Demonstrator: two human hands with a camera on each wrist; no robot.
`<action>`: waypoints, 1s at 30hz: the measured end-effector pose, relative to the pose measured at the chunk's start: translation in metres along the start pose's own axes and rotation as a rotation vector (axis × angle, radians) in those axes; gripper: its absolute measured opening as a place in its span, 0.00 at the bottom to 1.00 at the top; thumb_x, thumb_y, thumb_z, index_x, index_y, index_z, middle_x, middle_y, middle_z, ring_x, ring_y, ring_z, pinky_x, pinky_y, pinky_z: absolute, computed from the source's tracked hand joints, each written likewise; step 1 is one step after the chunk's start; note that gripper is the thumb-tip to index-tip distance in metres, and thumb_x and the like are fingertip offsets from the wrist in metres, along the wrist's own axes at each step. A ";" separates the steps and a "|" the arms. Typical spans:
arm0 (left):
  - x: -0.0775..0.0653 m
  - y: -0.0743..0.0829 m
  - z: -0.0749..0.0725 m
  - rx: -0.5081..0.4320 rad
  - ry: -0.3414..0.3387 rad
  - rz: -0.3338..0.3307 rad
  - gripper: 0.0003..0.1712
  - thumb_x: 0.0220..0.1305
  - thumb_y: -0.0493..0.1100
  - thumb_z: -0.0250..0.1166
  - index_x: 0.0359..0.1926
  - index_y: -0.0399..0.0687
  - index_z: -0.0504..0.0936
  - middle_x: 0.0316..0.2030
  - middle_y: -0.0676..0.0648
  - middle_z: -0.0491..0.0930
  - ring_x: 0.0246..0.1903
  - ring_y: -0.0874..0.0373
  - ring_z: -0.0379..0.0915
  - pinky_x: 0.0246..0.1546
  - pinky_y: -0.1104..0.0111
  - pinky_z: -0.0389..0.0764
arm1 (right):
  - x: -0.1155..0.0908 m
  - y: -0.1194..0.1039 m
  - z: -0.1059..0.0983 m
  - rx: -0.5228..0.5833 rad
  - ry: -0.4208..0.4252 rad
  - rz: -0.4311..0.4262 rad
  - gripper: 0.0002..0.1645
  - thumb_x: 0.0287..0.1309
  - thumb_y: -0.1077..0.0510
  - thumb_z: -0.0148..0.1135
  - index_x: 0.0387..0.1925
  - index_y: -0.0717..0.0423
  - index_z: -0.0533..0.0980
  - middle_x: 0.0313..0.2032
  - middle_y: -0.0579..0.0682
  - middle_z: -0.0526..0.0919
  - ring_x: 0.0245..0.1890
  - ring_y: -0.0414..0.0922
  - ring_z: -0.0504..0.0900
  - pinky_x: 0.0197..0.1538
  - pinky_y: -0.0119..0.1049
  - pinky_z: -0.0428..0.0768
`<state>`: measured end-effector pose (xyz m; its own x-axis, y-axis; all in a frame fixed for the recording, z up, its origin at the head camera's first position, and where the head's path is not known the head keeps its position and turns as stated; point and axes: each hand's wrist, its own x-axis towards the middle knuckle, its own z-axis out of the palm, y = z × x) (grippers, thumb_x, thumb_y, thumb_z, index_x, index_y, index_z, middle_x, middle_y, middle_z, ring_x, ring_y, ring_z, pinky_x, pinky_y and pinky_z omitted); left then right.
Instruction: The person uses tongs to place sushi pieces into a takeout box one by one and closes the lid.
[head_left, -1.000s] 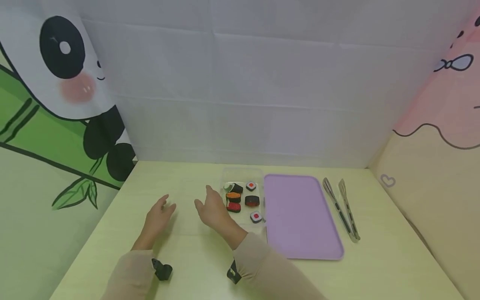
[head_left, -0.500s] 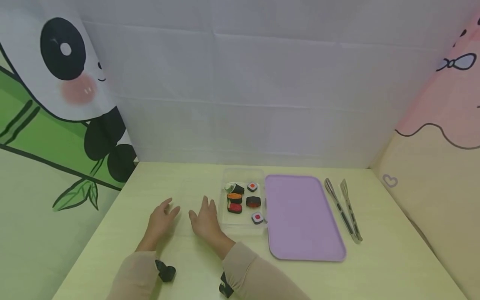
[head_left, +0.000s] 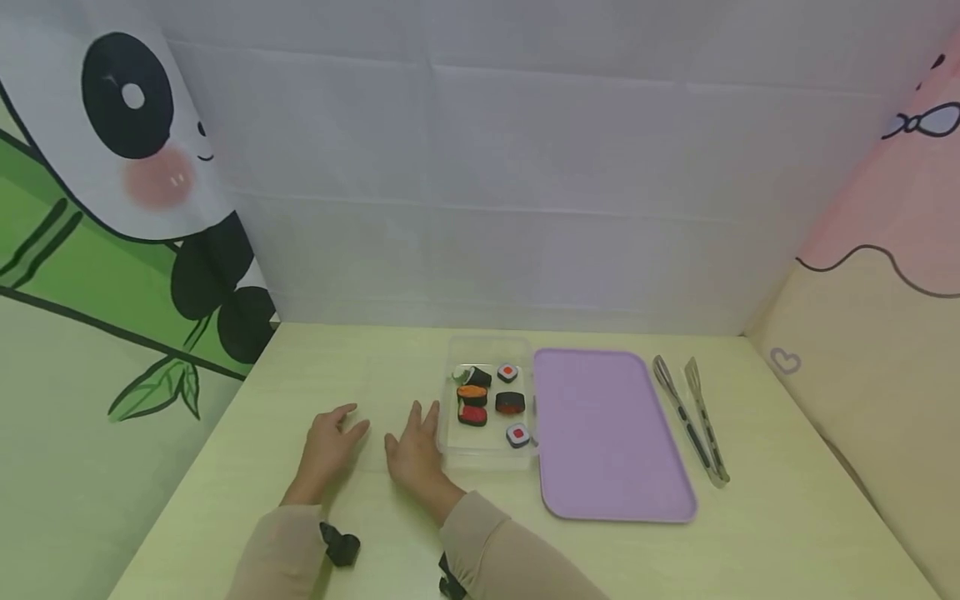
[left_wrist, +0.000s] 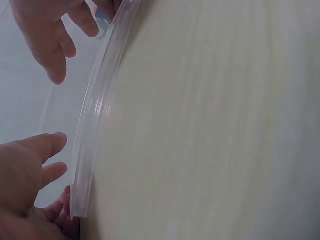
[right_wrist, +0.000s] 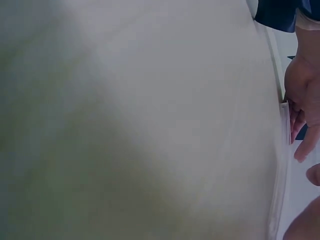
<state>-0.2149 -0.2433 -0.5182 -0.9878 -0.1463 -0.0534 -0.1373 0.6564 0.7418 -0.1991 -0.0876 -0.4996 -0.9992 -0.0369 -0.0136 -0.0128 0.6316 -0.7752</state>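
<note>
A clear plastic box (head_left: 487,458) holds several toy sushi pieces, including an orange-topped one (head_left: 472,392) and a square roll (head_left: 517,434). Its see-through lid (head_left: 382,375) lies flat on the table to the box's left. My left hand (head_left: 327,446) is at the lid's left side with thumb and fingers apart. In the left wrist view its lower fingertips are right at the lid's edge (left_wrist: 95,110). My right hand (head_left: 417,457) is spread beside the box, overlapping the lid. Both hands have relaxed, mostly straight fingers; some of their lower fingers are hidden.
A purple tray (head_left: 615,442) stands directly right of the box. Metal tongs (head_left: 697,433) lie spread farther right. Behind the table rises a white cloth backdrop (head_left: 480,208), with printed panels on both sides. Black wrist cameras sit at both cuffs.
My right hand has moved left and back toward me, away from the box's sushi, then slightly right. My left hand has shifted a little right and nearer. The sushi and tray stay in place.
</note>
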 end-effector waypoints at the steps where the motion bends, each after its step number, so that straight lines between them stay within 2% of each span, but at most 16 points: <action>1: 0.000 0.001 0.000 0.005 -0.001 -0.001 0.32 0.70 0.47 0.59 0.66 0.30 0.66 0.60 0.25 0.63 0.61 0.30 0.57 0.62 0.41 0.61 | 0.001 0.002 0.000 -0.005 0.006 -0.006 0.41 0.63 0.54 0.63 0.70 0.68 0.58 0.71 0.70 0.48 0.67 0.61 0.61 0.55 0.52 0.76; 4: 0.000 0.003 0.000 0.024 0.001 -0.011 0.32 0.69 0.47 0.61 0.66 0.31 0.67 0.60 0.24 0.62 0.62 0.29 0.55 0.61 0.40 0.60 | 0.002 0.006 0.000 0.006 0.023 -0.026 0.39 0.62 0.56 0.64 0.68 0.68 0.60 0.69 0.70 0.51 0.66 0.61 0.64 0.56 0.49 0.76; 11: 0.006 0.000 -0.012 -0.026 -0.048 -0.104 0.32 0.70 0.47 0.59 0.68 0.34 0.64 0.67 0.26 0.58 0.67 0.29 0.49 0.64 0.41 0.56 | 0.003 0.009 0.000 0.054 0.033 -0.049 0.36 0.60 0.60 0.66 0.66 0.67 0.64 0.67 0.67 0.58 0.66 0.59 0.64 0.62 0.45 0.71; 16: 0.004 -0.003 -0.024 -0.058 -0.081 -0.128 0.32 0.70 0.48 0.57 0.69 0.35 0.64 0.67 0.28 0.59 0.67 0.31 0.51 0.64 0.41 0.57 | 0.001 0.008 -0.001 0.105 0.027 -0.019 0.33 0.59 0.62 0.65 0.64 0.66 0.67 0.64 0.65 0.63 0.63 0.59 0.68 0.62 0.47 0.71; 19: 0.003 -0.007 -0.031 -0.078 -0.099 -0.138 0.32 0.71 0.48 0.56 0.70 0.37 0.63 0.67 0.28 0.60 0.66 0.31 0.52 0.63 0.40 0.58 | 0.000 0.007 -0.003 0.158 0.015 0.001 0.32 0.59 0.63 0.65 0.64 0.65 0.68 0.59 0.63 0.67 0.58 0.59 0.72 0.60 0.48 0.73; 25: -0.004 -0.010 -0.046 -0.076 -0.117 -0.076 0.31 0.72 0.48 0.56 0.69 0.37 0.64 0.63 0.28 0.65 0.62 0.31 0.59 0.58 0.40 0.64 | 0.002 0.005 -0.004 0.228 -0.023 -0.011 0.31 0.59 0.63 0.66 0.63 0.63 0.68 0.45 0.54 0.73 0.46 0.51 0.77 0.51 0.43 0.78; 30: -0.008 -0.012 -0.060 -0.097 -0.136 -0.062 0.32 0.73 0.50 0.56 0.70 0.37 0.63 0.62 0.29 0.66 0.61 0.32 0.59 0.57 0.41 0.65 | 0.004 -0.003 -0.010 0.238 -0.069 -0.038 0.32 0.58 0.61 0.67 0.64 0.60 0.68 0.42 0.50 0.74 0.44 0.47 0.77 0.50 0.39 0.77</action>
<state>-0.2007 -0.2941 -0.4868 -0.9795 -0.0787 -0.1855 -0.1966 0.5741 0.7948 -0.2030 -0.0816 -0.4908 -0.9932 -0.1149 -0.0187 -0.0326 0.4290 -0.9027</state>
